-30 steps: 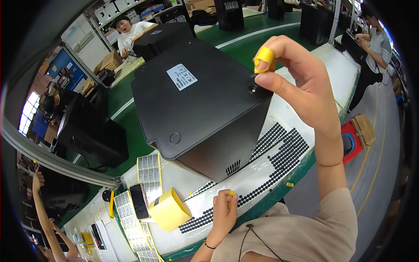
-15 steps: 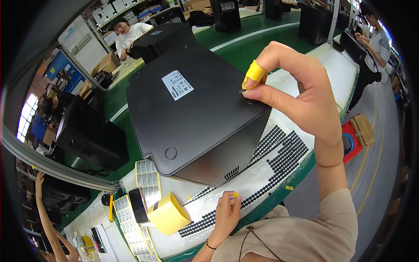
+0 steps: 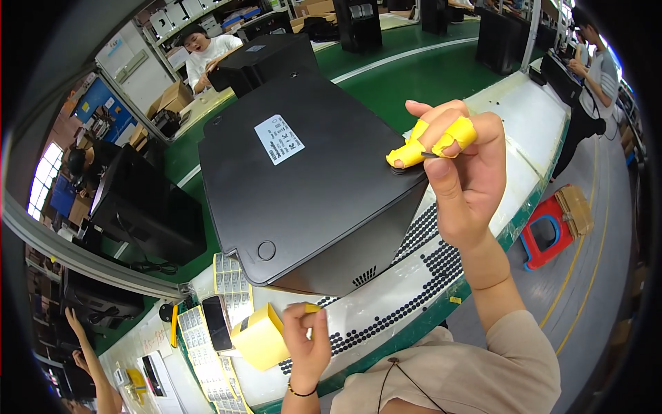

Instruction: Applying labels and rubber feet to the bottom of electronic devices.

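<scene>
A large black box-shaped machine (image 3: 331,145) lies in front of me with a pale printed label (image 3: 278,139) on its upper face. My right hand (image 3: 469,172) is at its right corner, with yellow tape wrapped round its fingers. One taped fingertip presses on a round black pad (image 3: 398,170) there. Between thumb and another taped finger that hand pinches a small thin dark piece (image 3: 429,154). Lower down, my left hand (image 3: 307,348) is closed, fingers curled and one tip wrapped in yellow; what it holds, if anything, is hidden. Beside it stands a yellow tape roll (image 3: 261,339).
Rows of small round black pads (image 3: 441,265) cover the white table along its green edge. Label sheets (image 3: 205,355) and a phone (image 3: 217,323) lie at left. More black machines (image 3: 141,207) stand around. A red and blue stool (image 3: 541,234) is at right. Several people work nearby.
My right hand has turned and its fingers have spread; one fingertip now presses the corner pad while the thin dark piece shows in the pinch. My left hand has moved left toward the tape roll.
</scene>
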`<state>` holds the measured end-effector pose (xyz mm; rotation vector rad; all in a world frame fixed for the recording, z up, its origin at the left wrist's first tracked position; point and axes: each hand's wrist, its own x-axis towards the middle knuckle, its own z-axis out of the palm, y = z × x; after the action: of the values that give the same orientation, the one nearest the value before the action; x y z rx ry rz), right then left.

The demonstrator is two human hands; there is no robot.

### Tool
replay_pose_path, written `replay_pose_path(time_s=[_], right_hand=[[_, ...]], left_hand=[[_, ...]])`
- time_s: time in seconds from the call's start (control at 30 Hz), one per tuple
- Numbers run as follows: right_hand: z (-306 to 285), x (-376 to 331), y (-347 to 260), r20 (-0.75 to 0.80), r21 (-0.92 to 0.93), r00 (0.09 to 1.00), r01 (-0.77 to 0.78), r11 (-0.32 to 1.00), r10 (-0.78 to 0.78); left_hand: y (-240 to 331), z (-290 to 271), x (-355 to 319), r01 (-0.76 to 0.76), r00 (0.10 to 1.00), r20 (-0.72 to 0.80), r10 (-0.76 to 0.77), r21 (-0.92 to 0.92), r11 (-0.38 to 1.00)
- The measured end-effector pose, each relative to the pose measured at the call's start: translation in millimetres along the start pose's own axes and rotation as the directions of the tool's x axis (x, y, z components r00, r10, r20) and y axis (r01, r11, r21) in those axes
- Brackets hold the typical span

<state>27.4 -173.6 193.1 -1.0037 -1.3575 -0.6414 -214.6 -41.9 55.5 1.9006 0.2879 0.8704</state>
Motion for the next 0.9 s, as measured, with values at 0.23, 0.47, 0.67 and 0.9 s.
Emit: replay_pose_path(time_s=[0.23, 0.47, 0.67, 0.9], right_hand=[[18, -2, -1, -0.119, 0.123, 0.985, -0.114, 0.986, 0.128], [32, -3, 5, -0.240, 0.379, 0.954, -0.079, 0.922, 0.180], [33, -5, 5, -0.246, 0.368, 0.952, -0.082, 0.926, 0.182], [32, -5, 5, -0.246, 0.349, 0.953, -0.086, 0.933, 0.180]], left_hand=[[71, -34, 57, -0.369, 0.888, -0.265, 0.377, 0.079, 0.926], [149, -40, 107, -0.202, 0.960, -0.130, 0.247, 0.288, 0.936], [157, -38, 134, -0.274, 0.962, 0.050, 0.269, 0.200, 0.941], [161, -40, 141, -0.301, 0.950, 0.069, 0.304, 0.459, 0.836]])
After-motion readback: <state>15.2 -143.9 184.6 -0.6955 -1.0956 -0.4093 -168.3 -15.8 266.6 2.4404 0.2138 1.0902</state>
